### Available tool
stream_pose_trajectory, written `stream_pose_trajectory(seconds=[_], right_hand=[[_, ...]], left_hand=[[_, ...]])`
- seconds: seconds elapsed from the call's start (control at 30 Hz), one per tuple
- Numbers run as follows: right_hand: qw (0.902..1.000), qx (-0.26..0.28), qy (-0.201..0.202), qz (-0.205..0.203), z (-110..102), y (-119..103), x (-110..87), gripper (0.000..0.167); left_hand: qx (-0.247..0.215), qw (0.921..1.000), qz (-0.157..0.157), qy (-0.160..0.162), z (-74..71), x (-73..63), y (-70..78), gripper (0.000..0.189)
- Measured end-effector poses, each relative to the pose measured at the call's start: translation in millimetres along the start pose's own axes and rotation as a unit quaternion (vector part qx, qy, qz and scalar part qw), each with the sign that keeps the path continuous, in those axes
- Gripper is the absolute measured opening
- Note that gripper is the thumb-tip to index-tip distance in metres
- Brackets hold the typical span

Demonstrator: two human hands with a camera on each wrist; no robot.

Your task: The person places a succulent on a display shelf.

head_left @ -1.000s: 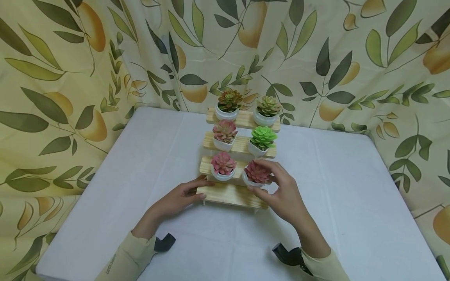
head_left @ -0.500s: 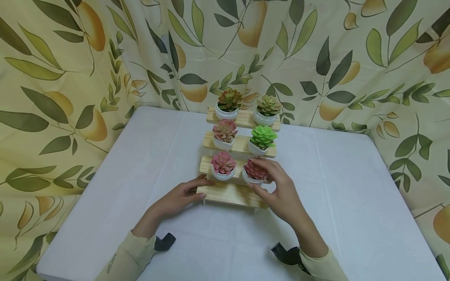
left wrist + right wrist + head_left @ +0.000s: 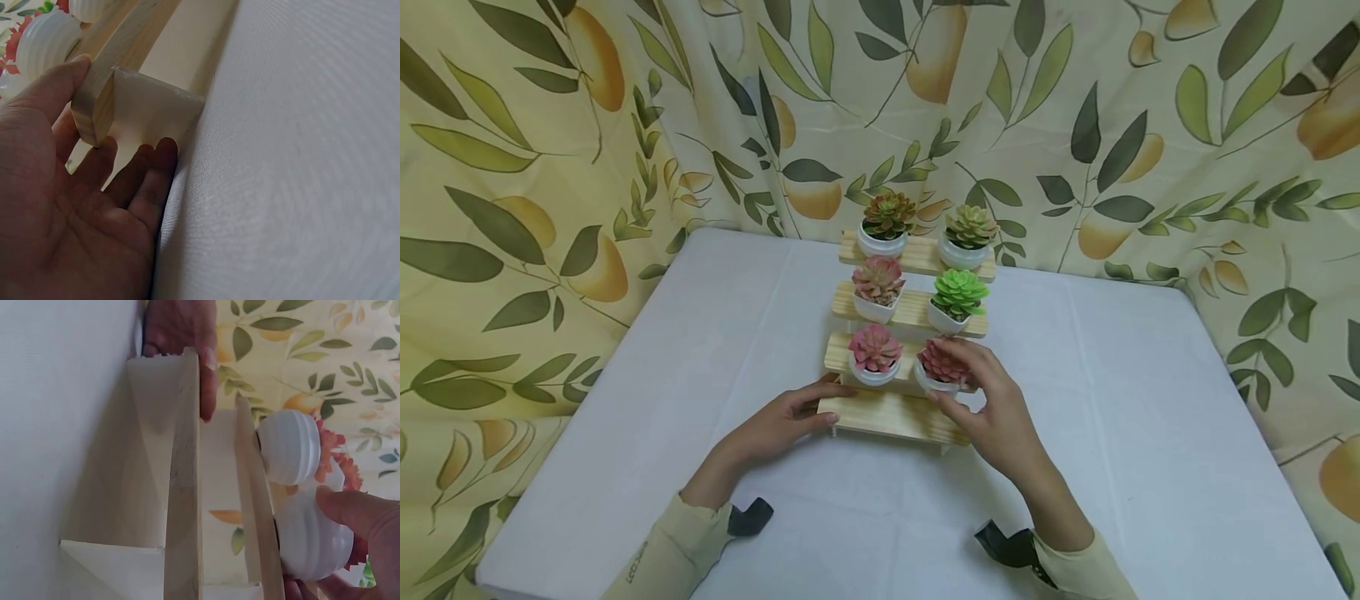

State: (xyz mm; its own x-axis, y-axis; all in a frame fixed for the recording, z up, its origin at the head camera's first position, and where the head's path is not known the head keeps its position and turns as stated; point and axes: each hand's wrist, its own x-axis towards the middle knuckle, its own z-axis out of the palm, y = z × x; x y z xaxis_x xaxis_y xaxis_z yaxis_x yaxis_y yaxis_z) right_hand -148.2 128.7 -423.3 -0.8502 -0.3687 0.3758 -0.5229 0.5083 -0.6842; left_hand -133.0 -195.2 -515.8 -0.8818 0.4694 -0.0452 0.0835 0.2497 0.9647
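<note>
A wooden stepped plant stand (image 3: 895, 417) with white supports stands on the table. My left hand (image 3: 778, 425) grips the left end of its lowest board. In the left wrist view, the thumb of that hand (image 3: 69, 206) lies against the board's edge (image 3: 100, 100), with fingers beneath and behind. My right hand (image 3: 996, 417) holds a pink potted succulent (image 3: 938, 379) by its white pot, on the right of the second board from the bottom. The pot (image 3: 306, 537) meets the board (image 3: 259, 506) in the right wrist view. Beside it sits another pink potted succulent (image 3: 875, 354).
Higher up are a reddish succulent (image 3: 877, 287), a bright green one (image 3: 958, 296), a brown-green one (image 3: 886, 225) and a pale green one (image 3: 967, 236), all in white pots. A white cloth covers the table (image 3: 1120, 417). A fruit-patterned curtain (image 3: 1000, 108) hangs behind.
Over the last second, my right hand has shifted slightly back and left with the pink potted succulent, which now leans less forward. My left hand stays on the stand.
</note>
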Motion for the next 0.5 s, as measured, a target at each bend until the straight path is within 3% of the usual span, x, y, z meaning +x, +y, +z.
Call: stream_pose_trajectory(seconds=[0.27,0.37,0.5], right_hand=[[1.0000,-0.002,0.003,-0.001,-5,-1,-11.4,0.069],[0.9991,-0.006,0.040,-0.006,-8,3,-20.7,0.065],[0.9912,-0.015,0.128,-0.028,-13,17,-32.9,0.051]], left_hand=[[0.006,1.0000,-0.002,0.001,0.3,-0.4,0.2,0.042],[0.001,1.0000,-0.002,0.000,0.7,-0.4,0.2,0.043],[-0.001,1.0000,-0.004,0.002,0.0,-0.6,1.1,0.042]])
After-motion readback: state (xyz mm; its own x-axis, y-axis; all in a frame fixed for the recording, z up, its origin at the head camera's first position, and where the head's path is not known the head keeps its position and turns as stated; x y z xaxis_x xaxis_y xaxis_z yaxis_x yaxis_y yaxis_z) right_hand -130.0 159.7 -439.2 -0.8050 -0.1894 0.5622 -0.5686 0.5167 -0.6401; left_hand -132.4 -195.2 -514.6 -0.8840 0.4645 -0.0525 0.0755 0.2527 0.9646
